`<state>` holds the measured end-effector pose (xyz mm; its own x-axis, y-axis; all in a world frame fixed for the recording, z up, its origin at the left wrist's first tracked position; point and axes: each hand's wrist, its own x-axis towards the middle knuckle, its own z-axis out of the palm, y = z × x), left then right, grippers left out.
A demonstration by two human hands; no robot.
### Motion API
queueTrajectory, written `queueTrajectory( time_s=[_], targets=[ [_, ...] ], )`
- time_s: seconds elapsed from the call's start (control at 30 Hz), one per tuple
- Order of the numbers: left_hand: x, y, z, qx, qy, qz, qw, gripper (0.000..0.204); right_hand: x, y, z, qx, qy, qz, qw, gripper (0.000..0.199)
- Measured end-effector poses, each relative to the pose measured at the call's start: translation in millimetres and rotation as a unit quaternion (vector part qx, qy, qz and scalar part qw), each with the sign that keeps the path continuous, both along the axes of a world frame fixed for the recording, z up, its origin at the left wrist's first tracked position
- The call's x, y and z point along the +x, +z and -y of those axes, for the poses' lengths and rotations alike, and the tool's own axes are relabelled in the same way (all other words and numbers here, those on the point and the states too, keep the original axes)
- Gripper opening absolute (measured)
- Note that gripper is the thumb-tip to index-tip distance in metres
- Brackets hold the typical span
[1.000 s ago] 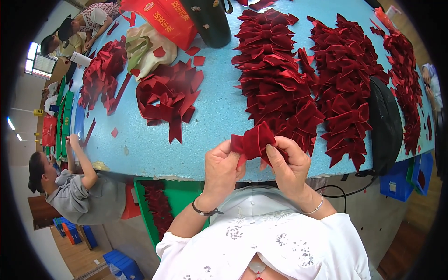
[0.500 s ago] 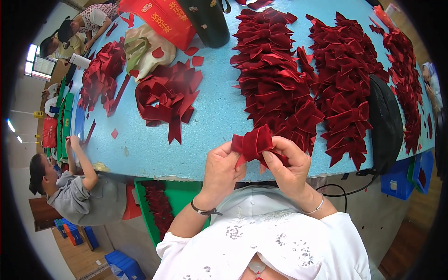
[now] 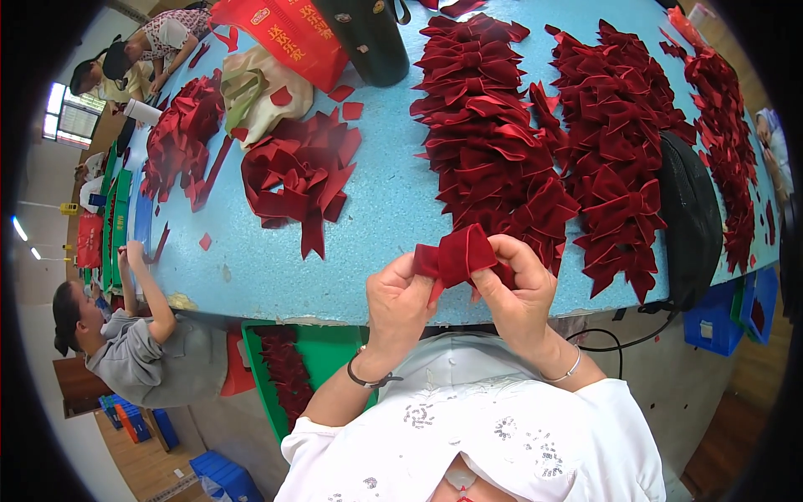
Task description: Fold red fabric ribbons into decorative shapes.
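Both hands pinch one red velvet bow [image 3: 456, 255] at near edge of blue table [image 3: 385, 209], held up for folding. Left hand [image 3: 401, 297] grips left loop, right hand [image 3: 519, 289] closed on centre and right side. Finished bows [image 3: 493, 142] stacked in rows just beyond (within reach); loose ribbon strips [image 3: 297, 180] further left.

A craft workshop: red velvet bows [image 3: 493, 142] heaped on a shared blue worktable [image 3: 385, 217].
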<state>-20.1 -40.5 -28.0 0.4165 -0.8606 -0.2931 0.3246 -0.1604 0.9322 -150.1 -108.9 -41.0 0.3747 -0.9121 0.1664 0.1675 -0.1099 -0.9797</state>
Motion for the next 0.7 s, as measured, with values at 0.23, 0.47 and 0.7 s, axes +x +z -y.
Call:
queueTrajectory(
  time_s=[0.23,0.47,0.7],
  targets=[
    [-3,-3,-1,-0.036,0.001,0.130,0.991,0.016,1,-3,4,-0.017,-0.014,-0.014,1.000,0.020],
    [-7,-4,3,-0.090,0.035,0.175,0.980,0.019,-2,-21,4,-0.128,-0.045,-0.085,0.987,0.025],
    [7,-9,5,-0.125,0.111,0.524,0.835,0.021,9,-12,-2,-0.176,-0.060,-0.075,0.980,0.024]
  ],
)
